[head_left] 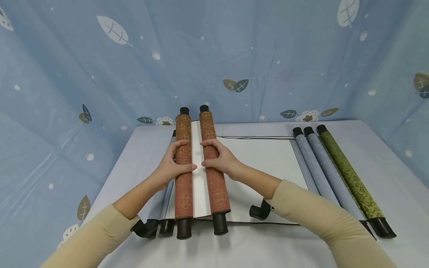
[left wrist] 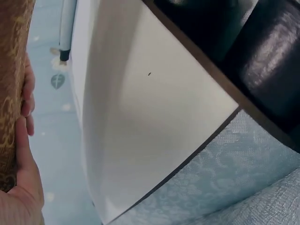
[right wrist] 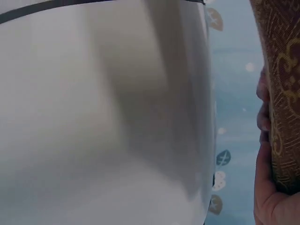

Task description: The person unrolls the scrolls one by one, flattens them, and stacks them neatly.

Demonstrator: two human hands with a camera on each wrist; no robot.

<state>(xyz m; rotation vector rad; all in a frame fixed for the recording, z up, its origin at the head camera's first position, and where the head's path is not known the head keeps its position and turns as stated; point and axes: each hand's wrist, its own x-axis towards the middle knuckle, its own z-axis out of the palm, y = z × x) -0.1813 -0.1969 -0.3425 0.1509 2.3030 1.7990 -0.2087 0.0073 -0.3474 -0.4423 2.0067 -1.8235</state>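
Observation:
A rust-red scroll with gold flower patterns and black rod ends is partly unrolled, a white strip (head_left: 200,190) showing between its two rolls. My left hand (head_left: 167,169) grips the left roll (head_left: 184,190), thumb across the near side and fingers around the far side. The right roll (head_left: 218,190) is held the same way by my right hand (head_left: 224,160). Both wrist views show the patterned roll (left wrist: 8,93) raised above the white sheet (right wrist: 93,117). Beneath it in the head view lies an opened blue-grey scroll, its white sheet (head_left: 261,163) spread across the table.
Blue-grey rolls (head_left: 320,167) lie at the right end of the white sheet, beside a green patterned roll (head_left: 352,175) with black ends. More blue-grey roll (head_left: 167,201) shows at the left. A blue leaf-print cloth (head_left: 214,56) hangs behind the white table (head_left: 251,245).

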